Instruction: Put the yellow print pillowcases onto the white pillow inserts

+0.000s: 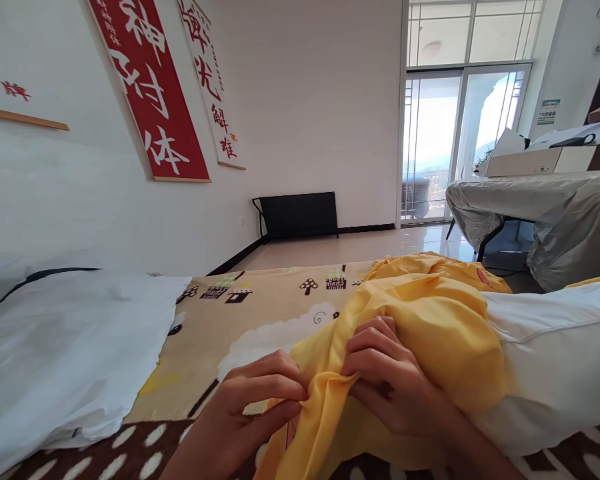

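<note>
A yellow pillowcase (420,320) lies bunched up in front of me, over the near end of a white pillow (560,353) on the right. My left hand (260,400) pinches an edge of the yellow cloth between thumb and fingers. Close beside it, my right hand (390,373) grips the same folded edge with its fingers curled. Between the two hands the cloth forms a raised fold that runs down towards me. The pillow's covered part is hidden under the fabric.
Beneath is a beige and brown patterned blanket (260,320). White fabric (80,347) lies on the left. Beyond are a folded black table (300,215) against the wall, a plastic-covered table (540,200) with a box (523,162), and glass doors (433,147).
</note>
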Tool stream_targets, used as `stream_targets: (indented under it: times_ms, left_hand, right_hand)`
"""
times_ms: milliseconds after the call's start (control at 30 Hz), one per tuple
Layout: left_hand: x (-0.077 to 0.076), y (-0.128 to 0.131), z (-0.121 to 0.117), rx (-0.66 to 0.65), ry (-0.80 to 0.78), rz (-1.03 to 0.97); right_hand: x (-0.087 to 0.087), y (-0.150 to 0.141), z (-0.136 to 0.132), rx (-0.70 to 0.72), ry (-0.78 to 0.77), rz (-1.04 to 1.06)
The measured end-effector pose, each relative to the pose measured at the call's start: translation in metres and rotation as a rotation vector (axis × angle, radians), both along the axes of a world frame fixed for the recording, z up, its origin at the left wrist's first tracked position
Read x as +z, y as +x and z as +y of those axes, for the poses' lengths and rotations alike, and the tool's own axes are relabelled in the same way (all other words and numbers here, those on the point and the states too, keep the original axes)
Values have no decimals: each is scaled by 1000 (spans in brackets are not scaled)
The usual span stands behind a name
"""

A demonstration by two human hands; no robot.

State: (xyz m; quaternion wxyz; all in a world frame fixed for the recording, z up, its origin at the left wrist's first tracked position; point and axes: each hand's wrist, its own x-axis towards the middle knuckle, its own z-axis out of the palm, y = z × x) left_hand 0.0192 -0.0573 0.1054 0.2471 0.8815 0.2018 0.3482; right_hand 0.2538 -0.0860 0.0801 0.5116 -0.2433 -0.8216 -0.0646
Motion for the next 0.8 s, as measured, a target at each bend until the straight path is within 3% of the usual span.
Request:
stream_targets:
  times_ms: [200, 400, 533, 600, 700, 800]
  left_hand:
    - [4, 3, -10, 55, 110, -52]
    - [-17, 32, 2, 87, 131, -367]
    - [-23, 43, 4, 319, 41, -588]
    - [-19, 40, 1, 323, -13, -570]
    - [-12, 32, -5, 223, -64, -409]
    - [-10, 30, -5, 215, -83, -363]
  right_hand:
    - [9, -4, -11, 37, -51, -89]
    - [3, -13, -12, -7, -25, -116]
    - [-6, -13, 0, -104, 15, 137]
    - [-7, -10, 6, -147, 45, 251]
    - [-6, -7, 11, -204, 41, 372]
    - [-7, -7, 11, -214, 27, 379]
